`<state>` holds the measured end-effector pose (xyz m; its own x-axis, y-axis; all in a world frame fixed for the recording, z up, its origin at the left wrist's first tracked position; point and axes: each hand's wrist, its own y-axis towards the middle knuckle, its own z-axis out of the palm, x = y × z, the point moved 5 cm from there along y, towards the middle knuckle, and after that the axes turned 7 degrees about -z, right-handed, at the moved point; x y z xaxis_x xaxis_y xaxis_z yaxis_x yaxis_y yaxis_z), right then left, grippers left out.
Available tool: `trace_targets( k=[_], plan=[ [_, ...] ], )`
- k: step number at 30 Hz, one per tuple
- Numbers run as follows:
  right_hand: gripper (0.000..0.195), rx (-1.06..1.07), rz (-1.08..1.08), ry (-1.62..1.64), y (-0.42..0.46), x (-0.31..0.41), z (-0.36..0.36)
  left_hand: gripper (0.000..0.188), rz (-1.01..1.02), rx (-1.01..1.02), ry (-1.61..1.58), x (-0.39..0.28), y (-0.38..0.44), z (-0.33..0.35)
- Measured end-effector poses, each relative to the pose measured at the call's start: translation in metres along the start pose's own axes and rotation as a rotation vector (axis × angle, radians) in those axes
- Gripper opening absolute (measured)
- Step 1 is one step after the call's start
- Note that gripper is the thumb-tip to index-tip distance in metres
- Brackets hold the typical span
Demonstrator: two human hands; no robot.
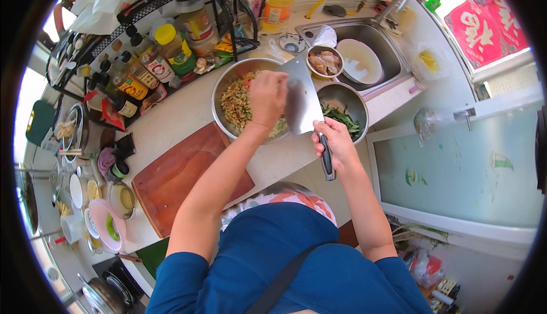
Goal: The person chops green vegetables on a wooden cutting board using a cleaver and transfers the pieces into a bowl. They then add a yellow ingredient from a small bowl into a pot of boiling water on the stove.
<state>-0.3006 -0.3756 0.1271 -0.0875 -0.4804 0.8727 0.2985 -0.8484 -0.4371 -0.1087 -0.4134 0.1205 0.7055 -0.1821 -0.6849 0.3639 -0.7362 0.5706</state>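
Note:
My right hand (pixel 335 143) grips the black handle of a cleaver (pixel 302 100), its broad blade held up at the right side of a large steel bowl (pixel 217 117). Above that bowl is my left hand (pixel 268 98), fingers bent, close to the blade's left side; whether it holds anything cannot be told. Chopped filling (pixel 237 109), greenish and brown, fills much of the bowl. A smaller steel bowl (pixel 364 115) with cut green leaves (pixel 342 119) stands to the right, partly behind the blade. A wooden cutting board (pixel 183 177) lies on the counter at the lower left.
A bowl of raw meat (pixel 325 62) sits by the sink (pixel 395 57), which holds a pale round basin (pixel 359 59). Seasoning bottles (pixel 130 83) line the rack at the back left. Bowls and a pink basin (pixel 107 226) stand left of the board.

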Motion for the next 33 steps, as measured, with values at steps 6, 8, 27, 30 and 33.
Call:
trace_targets(
  k=[6,8,27,30,33],
  plan=[
    [0.013,0.126,0.013,-0.071,-0.02,0.011,0.001,0.018,0.064,-0.056,0.488,0.06,-0.009,-0.001],
    [0.011,0.13,-0.004,-0.049,-0.03,0.019,-0.01,0.022,0.059,0.111,0.328,0.069,-0.009,-0.017],
    [0.008,-0.049,-0.286,0.145,-0.041,0.007,-0.074,0.065,0.084,0.477,0.421,0.071,-0.027,-0.044],
    [0.01,-0.171,-0.377,0.178,-0.049,0.015,-0.114,0.057,0.194,0.315,0.557,0.016,-0.015,-0.031],
    [0.011,-0.327,-0.405,0.226,-0.064,0.01,-0.152,0.055,0.274,0.45,0.28,-0.038,-0.007,0.006]
  ],
)
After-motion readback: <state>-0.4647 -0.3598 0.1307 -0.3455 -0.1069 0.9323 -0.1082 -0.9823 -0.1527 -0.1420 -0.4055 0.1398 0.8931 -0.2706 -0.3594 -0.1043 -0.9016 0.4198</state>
